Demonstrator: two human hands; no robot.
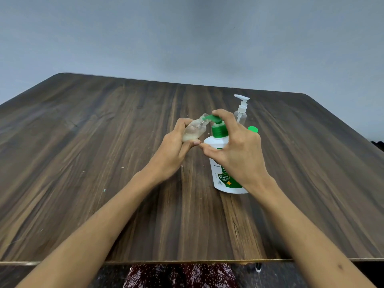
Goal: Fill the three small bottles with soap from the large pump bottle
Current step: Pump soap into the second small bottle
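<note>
Head view. The left hand point(176, 146) grips a small clear bottle point(194, 129), fingers and thumb curled round its lower body, holding it tilted with its open mouth at the spout of the green pump head point(214, 119). A shallow layer of pale soap lies in the bottle's base; filling is judged early. The right hand point(239, 150) is on the large pump bottle point(222, 163), which stands on the wooden table point(104, 142): one finger is curled over the pump head, thumb against the shoulder.

Behind stand a clear pump-top bottle point(241, 113) and a green cap point(253, 129), its bottle hidden.

Handling: the small bottle looks light, thin-walled and likely slippery if soap runs; hold it low on the body. The large bottle appears heavy and stable.
</note>
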